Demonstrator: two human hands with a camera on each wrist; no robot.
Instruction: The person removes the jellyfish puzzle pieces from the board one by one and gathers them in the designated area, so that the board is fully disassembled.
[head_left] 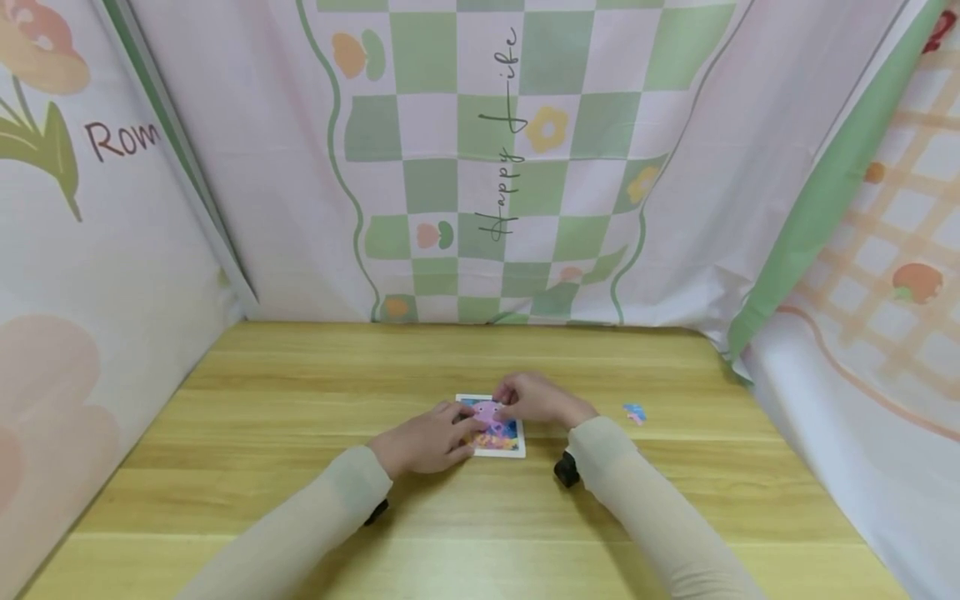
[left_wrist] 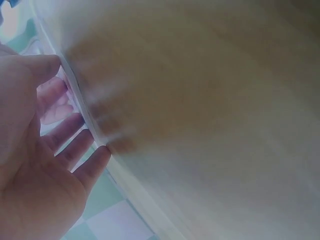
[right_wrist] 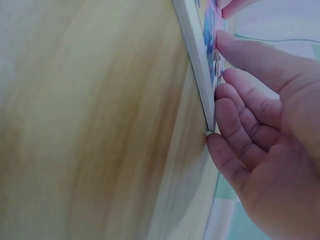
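Observation:
A small jigsaw puzzle in a white frame (head_left: 501, 453), with a pink octopus on a blue sea picture, lies flat on the wooden table. My left hand (head_left: 431, 437) rests on its left side, fingers stretched over the picture. In the left wrist view its fingertips (left_wrist: 102, 152) touch down near the table surface. At the puzzle's upper right, my right hand (head_left: 536, 398) has its thumb and forefinger around a small puzzle piece (right_wrist: 218, 67), while the other fingers curl by the frame's edge. The fingers hide part of that piece.
Loose blue and pink puzzle pieces (head_left: 634, 413) lie on the table (head_left: 480, 533) to the right of my right hand. Printed curtains (head_left: 495, 167) hang behind the table and along both sides.

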